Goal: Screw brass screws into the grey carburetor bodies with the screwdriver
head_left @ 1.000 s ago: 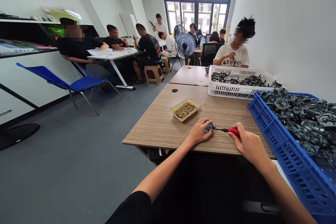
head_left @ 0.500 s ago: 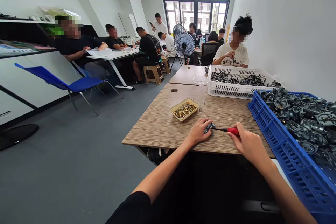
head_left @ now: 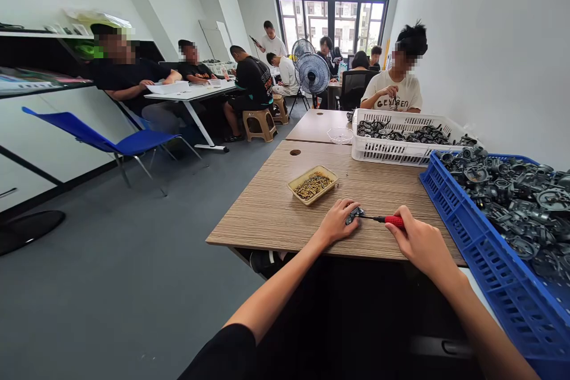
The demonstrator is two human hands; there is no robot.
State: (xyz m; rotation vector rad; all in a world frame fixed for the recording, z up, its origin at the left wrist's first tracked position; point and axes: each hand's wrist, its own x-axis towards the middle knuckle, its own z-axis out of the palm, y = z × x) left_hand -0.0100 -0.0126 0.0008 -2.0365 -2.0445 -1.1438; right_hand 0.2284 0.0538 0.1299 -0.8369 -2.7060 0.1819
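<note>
My left hand point(head_left: 337, 222) is closed around a small grey metal part point(head_left: 354, 215), which looks like a carburetor body, and holds it down on the wooden table. The red handle of a screwdriver point(head_left: 393, 221) is gripped in my right hand point(head_left: 418, 240). Its dark shaft points left, and the tip meets the right side of the metal part; the exact contact spot is too small to make out. Just beyond my left hand stands a cream tray point(head_left: 313, 185) full of small brass-coloured pieces.
To my right, a blue crate point(head_left: 481, 261) is heaped with grey metal parts. A white basket point(head_left: 392, 152) of similar parts stands farther back. Across from me sits a co-worker point(head_left: 394, 92). The wooden table point(head_left: 262, 214) ends at my left, with a blue chair point(head_left: 107, 136) beyond.
Almost nothing differs. Both hands keep their hold on the metal part and the screwdriver, and the view has shifted very slightly.
</note>
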